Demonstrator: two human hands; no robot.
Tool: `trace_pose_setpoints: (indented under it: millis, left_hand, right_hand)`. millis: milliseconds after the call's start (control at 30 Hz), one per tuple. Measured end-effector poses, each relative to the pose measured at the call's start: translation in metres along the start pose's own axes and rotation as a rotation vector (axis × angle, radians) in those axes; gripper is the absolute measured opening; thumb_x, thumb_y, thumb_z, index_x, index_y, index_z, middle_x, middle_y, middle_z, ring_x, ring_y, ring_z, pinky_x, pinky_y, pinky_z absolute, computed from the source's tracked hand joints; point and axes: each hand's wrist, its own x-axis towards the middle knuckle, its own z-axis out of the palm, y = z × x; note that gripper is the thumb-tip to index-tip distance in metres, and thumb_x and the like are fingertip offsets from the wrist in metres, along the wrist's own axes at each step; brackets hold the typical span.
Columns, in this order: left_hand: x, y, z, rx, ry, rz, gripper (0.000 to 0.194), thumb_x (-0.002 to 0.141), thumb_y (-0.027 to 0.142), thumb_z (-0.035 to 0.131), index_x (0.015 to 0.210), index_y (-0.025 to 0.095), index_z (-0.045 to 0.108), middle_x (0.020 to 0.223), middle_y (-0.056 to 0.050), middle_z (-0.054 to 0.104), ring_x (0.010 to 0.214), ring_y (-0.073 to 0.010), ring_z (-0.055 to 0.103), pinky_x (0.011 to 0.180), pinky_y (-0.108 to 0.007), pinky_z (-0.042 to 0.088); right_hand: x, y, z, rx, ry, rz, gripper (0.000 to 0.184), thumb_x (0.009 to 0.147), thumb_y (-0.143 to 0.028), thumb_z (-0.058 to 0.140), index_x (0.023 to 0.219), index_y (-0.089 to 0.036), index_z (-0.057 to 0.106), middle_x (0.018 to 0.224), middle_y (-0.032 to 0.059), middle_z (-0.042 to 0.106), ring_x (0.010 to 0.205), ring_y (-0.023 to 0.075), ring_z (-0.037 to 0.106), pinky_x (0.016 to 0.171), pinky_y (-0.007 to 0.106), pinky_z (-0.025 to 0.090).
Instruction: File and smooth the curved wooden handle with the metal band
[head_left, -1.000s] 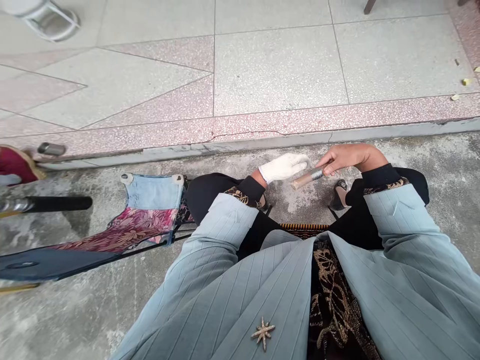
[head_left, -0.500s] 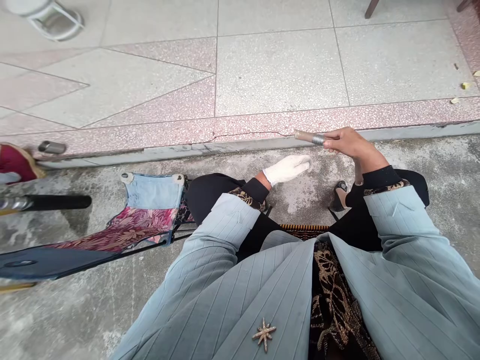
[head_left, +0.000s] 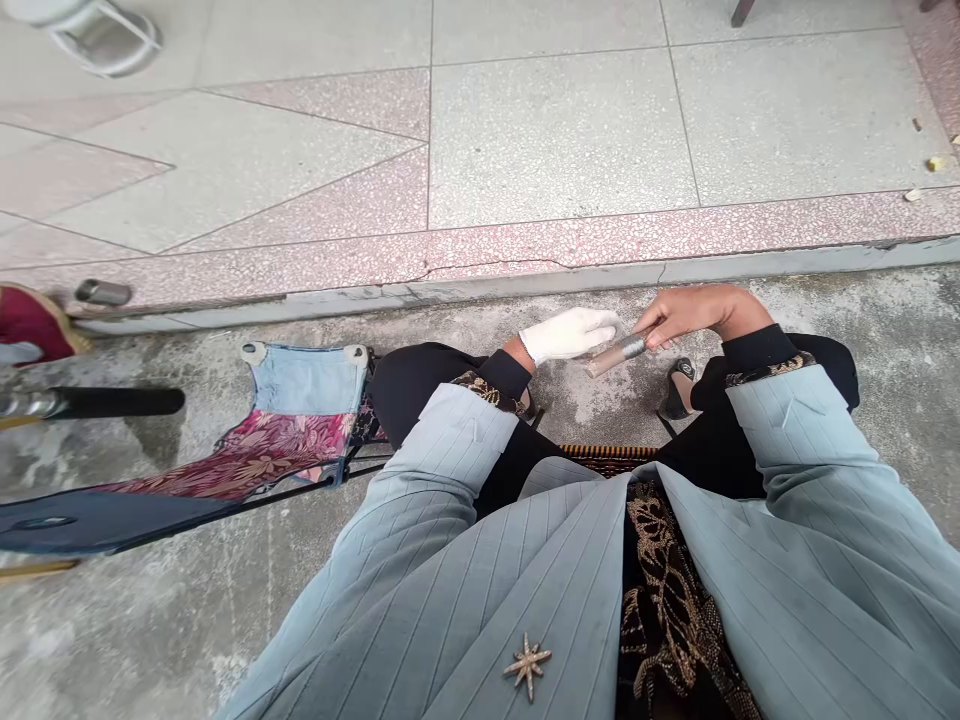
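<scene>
My right hand (head_left: 694,310), bare, has its fingers closed on a short light-brown wooden handle (head_left: 611,358) with silvery wire wound round its upper part. The handle's free end tilts down to the left. Just left of it is my left hand (head_left: 571,334), in a white knitted glove, its fingers bent and pressed together. Whatever those gloved fingers hold, if anything, is too small to make out. Both hands hang above the concrete between my knees, the left fingertips close beside the handle.
A tiled step (head_left: 525,262) with a cracked pink border runs in front of me. To the left stands a folding chair (head_left: 300,380) of blue and flowered fabric. Farther left are a metal cup (head_left: 103,292), a red shoe (head_left: 34,325) and a black-ended pole (head_left: 116,402).
My right hand has moved down and slightly left with the wooden handle, whose free end now tips downward. The gloved left hand has barely moved.
</scene>
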Motion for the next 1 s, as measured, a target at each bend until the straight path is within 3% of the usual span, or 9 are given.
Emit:
trace_pose_setpoints:
  millis: [67, 167, 267, 433, 533, 667, 833, 900, 1000]
  left_hand:
    - [0.0, -0.002, -0.001, -0.124, 0.057, -0.022, 0.038, 0.1, 0.041, 0.044, 0.116, 0.013, 0.065, 0.11, -0.01, 0.072, 0.098, -0.0202, 0.065, 0.091, -0.031, 0.046]
    - [0.0, -0.002, -0.001, -0.245, 0.071, -0.077, 0.041, 0.102, 0.047, 0.04, 0.11, 0.013, 0.063, 0.09, -0.006, 0.069, 0.078, -0.0162, 0.062, 0.077, -0.028, 0.048]
    - [0.0, 0.003, 0.001, -0.266, 0.032, -0.081, 0.04, 0.102, 0.048, 0.038, 0.101, 0.015, 0.061, 0.074, 0.0, 0.06, 0.063, -0.013, 0.053, 0.066, -0.026, 0.044]
    - [0.003, 0.006, 0.004, -0.176, 0.059, 0.005, 0.036, 0.102, 0.042, 0.038, 0.093, 0.016, 0.061, 0.075, -0.002, 0.06, 0.069, -0.0151, 0.055, 0.071, -0.027, 0.043]
    - [0.005, 0.002, 0.008, -0.097, 0.061, 0.056, 0.036, 0.102, 0.041, 0.038, 0.091, 0.016, 0.061, 0.082, -0.004, 0.065, 0.076, -0.0165, 0.059, 0.076, -0.027, 0.044]
    - [0.007, 0.001, 0.012, 0.047, 0.02, 0.021, 0.035, 0.103, 0.037, 0.037, 0.095, 0.016, 0.063, 0.09, -0.006, 0.069, 0.08, -0.0173, 0.062, 0.077, -0.027, 0.043]
    - [0.006, 0.007, 0.013, 0.408, -0.071, -0.119, 0.034, 0.103, 0.035, 0.039, 0.107, 0.018, 0.068, 0.092, -0.009, 0.072, 0.078, -0.0208, 0.065, 0.068, -0.03, 0.04]
    - [0.006, 0.009, 0.011, 0.498, -0.09, -0.141, 0.034, 0.102, 0.037, 0.04, 0.111, 0.019, 0.068, 0.092, -0.009, 0.073, 0.077, -0.0216, 0.066, 0.066, -0.03, 0.039]
    - [0.004, 0.009, 0.005, 0.498, -0.09, -0.099, 0.035, 0.103, 0.037, 0.04, 0.111, 0.019, 0.069, 0.097, -0.009, 0.074, 0.084, -0.0215, 0.068, 0.07, -0.029, 0.042]
  right_hand:
    - [-0.012, -0.002, -0.001, 0.136, 0.129, -0.116, 0.056, 0.076, -0.053, 0.08, 0.118, -0.017, 0.08, 0.081, 0.0037, 0.074, 0.067, 0.0129, 0.058, 0.067, 0.029, 0.045]
    - [-0.022, -0.005, 0.0, 0.345, 0.464, -0.248, 0.052, 0.073, -0.051, 0.084, 0.113, -0.017, 0.081, 0.085, 0.0041, 0.074, 0.067, 0.0119, 0.057, 0.067, 0.028, 0.048]
    - [-0.018, -0.002, 0.0, 0.457, 0.723, -0.247, 0.048, 0.069, -0.052, 0.087, 0.102, -0.017, 0.082, 0.083, 0.0045, 0.074, 0.067, 0.0125, 0.058, 0.063, 0.027, 0.048]
    - [0.001, 0.002, 0.001, 0.425, 0.824, -0.115, 0.042, 0.068, -0.053, 0.087, 0.087, -0.016, 0.08, 0.077, 0.0053, 0.072, 0.065, 0.0142, 0.059, 0.057, 0.027, 0.047]
    - [0.009, -0.001, 0.004, 0.315, 0.871, 0.005, 0.037, 0.075, -0.046, 0.082, 0.096, -0.016, 0.08, 0.072, 0.0036, 0.068, 0.064, 0.014, 0.057, 0.057, 0.027, 0.046]
    - [0.016, -0.006, 0.004, 0.036, 0.826, 0.195, 0.03, 0.084, -0.033, 0.071, 0.104, -0.013, 0.08, 0.069, 0.0024, 0.065, 0.065, 0.0139, 0.057, 0.063, 0.028, 0.044]
    - [0.027, -0.01, 0.007, -0.348, 0.56, 0.437, 0.021, 0.088, -0.03, 0.064, 0.092, -0.015, 0.079, 0.075, 0.0063, 0.068, 0.071, 0.0177, 0.059, 0.064, 0.031, 0.038]
    - [0.032, -0.01, 0.01, -0.404, 0.386, 0.446, 0.018, 0.087, -0.028, 0.064, 0.083, -0.015, 0.077, 0.073, 0.0064, 0.068, 0.068, 0.0173, 0.058, 0.063, 0.031, 0.037]
    - [0.033, -0.007, 0.01, -0.347, 0.118, 0.325, 0.019, 0.085, -0.029, 0.066, 0.075, -0.016, 0.075, 0.066, 0.004, 0.066, 0.062, 0.0153, 0.056, 0.063, 0.03, 0.039]
